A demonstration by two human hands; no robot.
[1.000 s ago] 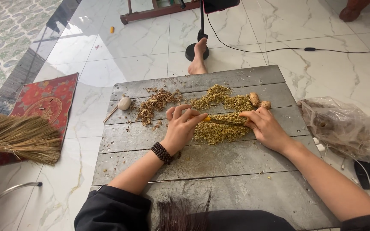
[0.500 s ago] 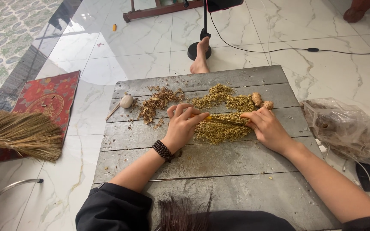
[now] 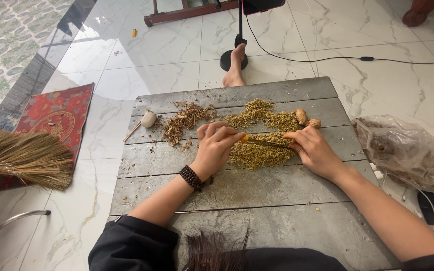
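Over the yellow chopped pile [image 3: 259,153], right hand [image 3: 315,150] grips a knife [image 3: 267,143]; left hand [image 3: 217,148], curled, seemingly pinches its tip.

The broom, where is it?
In the head view the straw broom lies on the white floor at the far left, its bristles overlapping the red mat and left of the grey wooden board.

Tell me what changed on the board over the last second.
Almost nothing. The left hand still pinches a small yellow piece against the knife that the right hand holds, over the chopped pile; only slight finger shifts. The brown shavings, garlic bulb, ginger pieces and plastic bag stayed put.
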